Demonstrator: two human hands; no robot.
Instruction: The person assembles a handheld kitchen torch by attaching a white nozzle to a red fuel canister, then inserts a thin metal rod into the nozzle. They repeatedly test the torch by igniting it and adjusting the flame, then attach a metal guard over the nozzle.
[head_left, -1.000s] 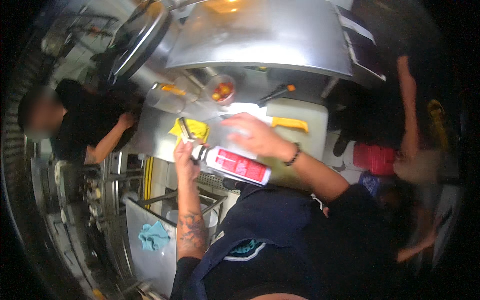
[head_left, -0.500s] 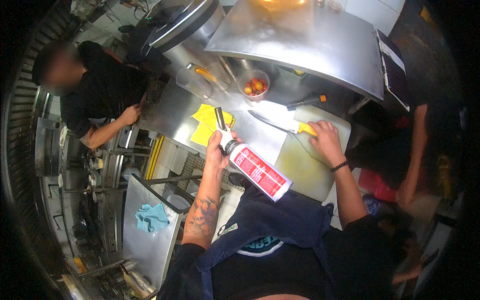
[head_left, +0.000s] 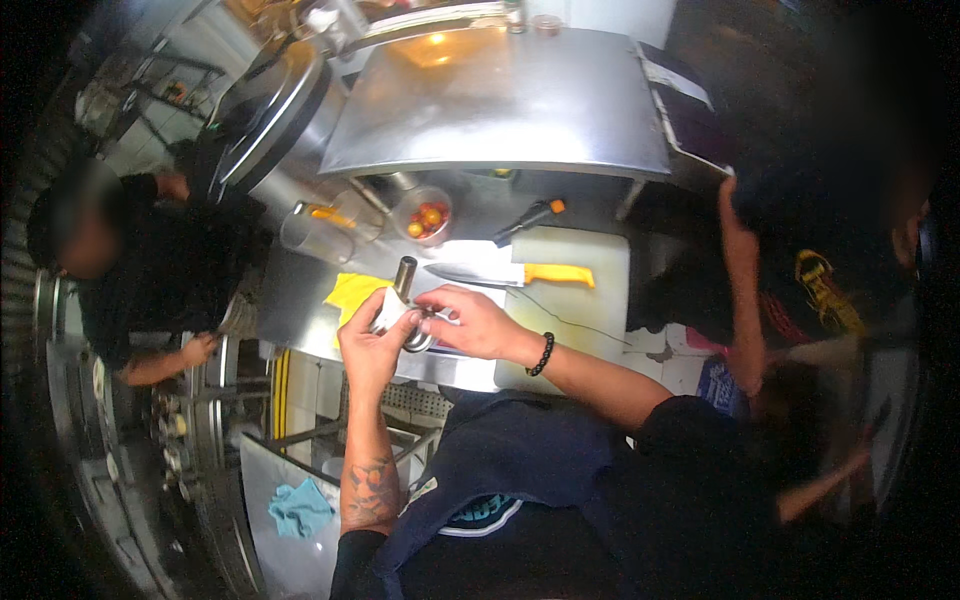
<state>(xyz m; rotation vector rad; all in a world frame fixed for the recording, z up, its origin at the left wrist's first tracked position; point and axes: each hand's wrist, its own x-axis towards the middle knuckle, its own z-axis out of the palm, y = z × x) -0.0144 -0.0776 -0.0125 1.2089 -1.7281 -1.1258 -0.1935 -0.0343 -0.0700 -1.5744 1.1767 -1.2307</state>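
My left hand (head_left: 370, 335) is closed around the head of a kitchen torch (head_left: 404, 275), whose metal nozzle points up and away from me. My right hand (head_left: 475, 322) meets it from the right, fingers pinched on the torch near a round silver part. The gas canister is mostly hidden by my hands. Just beyond my right hand lies a chef's knife (head_left: 560, 275) with a yellow handle, its blade pointing left, partly on the pale cutting board (head_left: 590, 315). A folded yellow cloth (head_left: 350, 292) sits beside my left hand.
Farther back stand a tub of small tomatoes (head_left: 425, 218), clear containers (head_left: 315, 235) and a black tool with an orange end (head_left: 530, 222), below a steel shelf (head_left: 500, 100). A blue cloth (head_left: 302, 508) rests lower left. Co-workers stand left (head_left: 150, 270) and right (head_left: 745, 300).
My right hand has let go of the knife and come to the torch. The torch has turned so its canister no longer shows. The knife now lies level across the board's edge.
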